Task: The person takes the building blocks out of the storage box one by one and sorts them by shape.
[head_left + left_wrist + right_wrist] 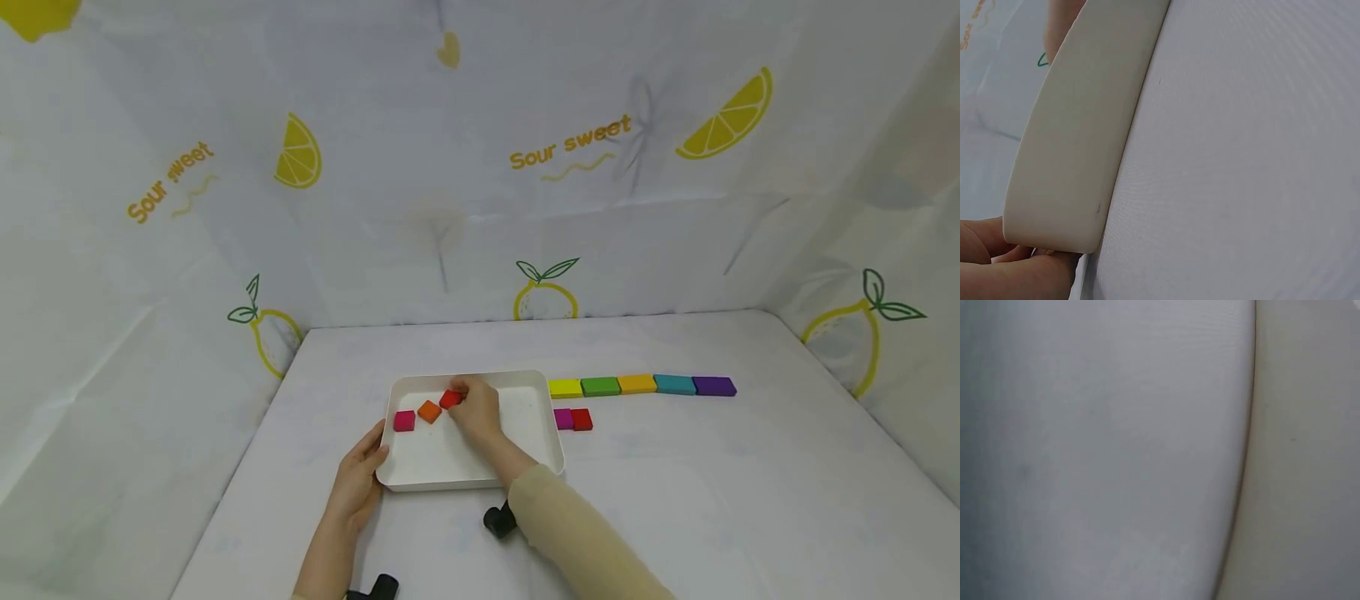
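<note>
A white rectangular tray [450, 483] lies on the table in the head view. My left hand [357, 483] grips its left end, thumb at the rim. The left wrist view shows those fingers [1029, 275] at the end of the tray wall [1072, 137]. Inside the tray, my right hand [477, 410] pinches a red block [450, 399] near the back wall. To its left lie an orange block [429, 412], turned cornerwise, and a pink block [404, 421]. The right wrist view has only the tray's outer wall [1297, 462] and tablecloth, no fingers.
Right of the tray runs a row of yellow [566, 388], green [601, 387], orange-yellow [637, 384], blue [675, 384] and purple [715, 386] blocks, end to end. In front of it, a magenta block [564, 419] adjoins another red block [582, 419]. A lemon-printed curtain [420, 225] hangs behind.
</note>
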A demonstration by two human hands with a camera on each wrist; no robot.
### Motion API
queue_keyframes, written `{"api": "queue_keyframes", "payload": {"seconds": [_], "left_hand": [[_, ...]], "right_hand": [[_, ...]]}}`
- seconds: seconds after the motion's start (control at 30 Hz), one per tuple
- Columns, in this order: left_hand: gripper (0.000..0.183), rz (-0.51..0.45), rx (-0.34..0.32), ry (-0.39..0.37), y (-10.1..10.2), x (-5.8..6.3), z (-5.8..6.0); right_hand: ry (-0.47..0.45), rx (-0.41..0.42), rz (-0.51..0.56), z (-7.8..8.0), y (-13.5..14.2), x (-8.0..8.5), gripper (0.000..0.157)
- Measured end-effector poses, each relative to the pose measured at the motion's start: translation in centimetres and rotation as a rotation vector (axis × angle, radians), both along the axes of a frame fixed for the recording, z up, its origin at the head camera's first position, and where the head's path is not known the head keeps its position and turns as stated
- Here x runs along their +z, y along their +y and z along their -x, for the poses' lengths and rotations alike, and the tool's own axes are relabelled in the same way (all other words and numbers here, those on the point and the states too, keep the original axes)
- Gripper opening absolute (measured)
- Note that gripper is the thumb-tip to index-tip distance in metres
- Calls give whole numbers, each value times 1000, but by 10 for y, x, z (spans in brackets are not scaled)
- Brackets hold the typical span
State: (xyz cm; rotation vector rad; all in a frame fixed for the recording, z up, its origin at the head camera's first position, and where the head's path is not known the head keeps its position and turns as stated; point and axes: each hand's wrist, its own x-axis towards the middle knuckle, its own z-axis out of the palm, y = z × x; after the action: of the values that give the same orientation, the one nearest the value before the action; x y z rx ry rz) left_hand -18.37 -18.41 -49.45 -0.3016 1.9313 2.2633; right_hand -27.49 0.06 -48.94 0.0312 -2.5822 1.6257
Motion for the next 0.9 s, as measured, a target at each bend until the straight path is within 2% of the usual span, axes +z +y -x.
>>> {"api": "queue_keyframes", "payload": {"seconds": [0.3,0.63,0.9], "left_hand": [[54,4,6,-4,0,-1,2],[54,1,-15,24,0,0,4],[54,-7,-2,5,0,2,2]], "right_hand": [[-11,35,42,-6,25,22,38],[-38,144,107,-11,92,40,43],[-105,230,132,-17,142,40,47]]}}
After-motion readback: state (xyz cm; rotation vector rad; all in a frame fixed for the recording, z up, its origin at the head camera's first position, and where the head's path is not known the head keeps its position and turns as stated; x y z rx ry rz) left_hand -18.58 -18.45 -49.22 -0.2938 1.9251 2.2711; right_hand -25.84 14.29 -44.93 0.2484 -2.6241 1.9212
